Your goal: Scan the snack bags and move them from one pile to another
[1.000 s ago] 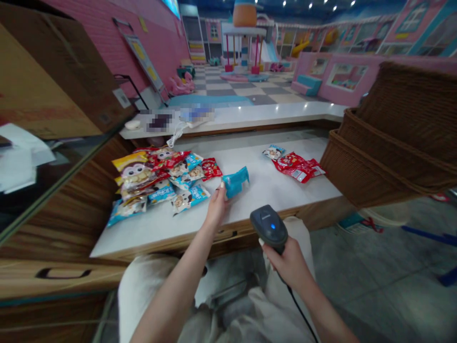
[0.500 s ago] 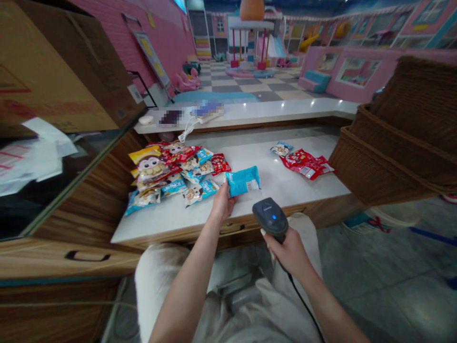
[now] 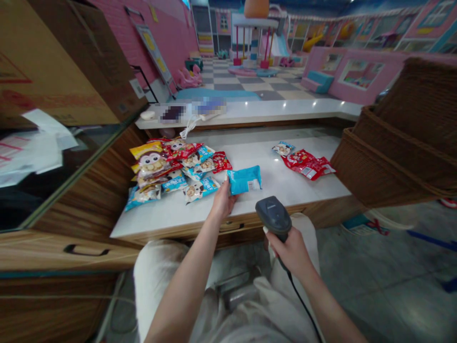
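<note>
The left fingers (image 3: 223,189) are loosely together and slightly curled, with their tips against the lower left corner of the blue snack pack (image 3: 243,180). This view does not show whether they pinch the pack or only rest on it. The left hand (image 3: 222,202) sits over the white counter top (image 3: 164,224), near its front edge.

The pack lies flat on the counter, with a white label (image 3: 254,185) at its right end. The right fingers (image 3: 282,247) are closed around the grip of the handheld barcode scanner (image 3: 274,216), and its black cable (image 3: 303,305) runs down from the right hand (image 3: 289,252). The scanner is held just above the front edge of the counter, near the pack but not touching it.

Left of the pack lies a heap of mixed snack packs (image 3: 160,169). To the right are red snack packs (image 3: 309,166), with a woven wicker basket (image 3: 374,166) beyond them.

Step in hand, as judged: one pack is singled out, with the scanner ready. Reading that label would call for aiming the scanner nose squarely at it
</note>
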`<act>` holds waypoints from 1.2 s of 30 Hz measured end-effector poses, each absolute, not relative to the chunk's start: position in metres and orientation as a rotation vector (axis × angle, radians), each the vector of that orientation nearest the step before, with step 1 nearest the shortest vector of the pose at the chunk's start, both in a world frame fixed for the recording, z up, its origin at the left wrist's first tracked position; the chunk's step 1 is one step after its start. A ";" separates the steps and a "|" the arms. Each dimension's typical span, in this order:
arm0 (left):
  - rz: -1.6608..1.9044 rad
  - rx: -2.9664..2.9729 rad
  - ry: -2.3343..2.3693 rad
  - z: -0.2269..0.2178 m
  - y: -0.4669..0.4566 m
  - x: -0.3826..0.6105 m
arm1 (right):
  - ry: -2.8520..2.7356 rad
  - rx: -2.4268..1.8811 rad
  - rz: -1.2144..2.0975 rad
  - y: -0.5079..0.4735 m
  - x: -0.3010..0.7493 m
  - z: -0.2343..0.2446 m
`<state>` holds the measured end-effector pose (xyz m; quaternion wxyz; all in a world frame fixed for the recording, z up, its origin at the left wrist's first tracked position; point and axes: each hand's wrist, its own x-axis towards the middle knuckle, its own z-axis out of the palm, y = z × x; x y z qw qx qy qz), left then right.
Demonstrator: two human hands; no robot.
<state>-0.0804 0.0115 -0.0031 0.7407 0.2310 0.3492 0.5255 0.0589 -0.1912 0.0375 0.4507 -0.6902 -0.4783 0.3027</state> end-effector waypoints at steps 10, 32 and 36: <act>1.181 0.665 0.790 -0.001 0.008 -0.085 | -1.161 -1.702 0.786 -0.196 0.061 0.035; 0.840 2.381 1.279 0.025 0.026 -0.240 | -1.126 -1.663 0.804 -0.196 0.069 0.034; 1.046 2.181 1.091 0.046 0.020 -0.179 | -1.093 -1.673 0.796 -0.200 0.080 0.035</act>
